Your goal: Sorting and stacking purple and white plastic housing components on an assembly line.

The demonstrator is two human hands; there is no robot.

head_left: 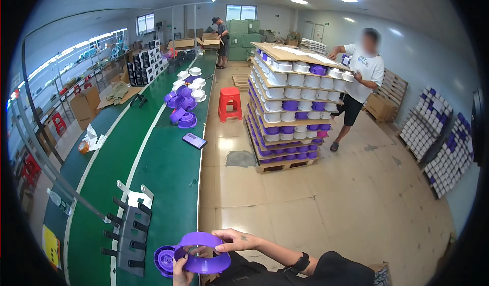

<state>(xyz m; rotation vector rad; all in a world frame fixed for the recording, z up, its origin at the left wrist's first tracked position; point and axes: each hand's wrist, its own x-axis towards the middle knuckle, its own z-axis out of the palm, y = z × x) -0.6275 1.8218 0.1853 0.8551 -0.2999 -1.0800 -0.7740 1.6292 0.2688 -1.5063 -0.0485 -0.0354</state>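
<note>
Both my hands hold a purple ring-shaped plastic housing point(214, 265) above the near right edge of the green bench. My left hand point(182, 273) grips its lower left rim, the fingers partly inside the opening. My right hand point(235, 240) pinches its upper right rim, thumb on the near side. Just left of the ring, a round purple plastic part point(165, 260) with a ribbed centre shows, partly covered by the ring; whether the two touch I cannot tell. Farther left, a dark grey rack point(133, 230) with several black pegs and a white bracket lies on the bench.
Up the green bench point(168, 158) lie a phone point(194, 140), purple housings point(179, 102) and white housings point(197, 95). A red stool point(230, 104) stands beside it. A person point(364, 64) works at a tall pallet stack point(290, 107); another person point(222, 36) stands by far cartons point(209, 40).
</note>
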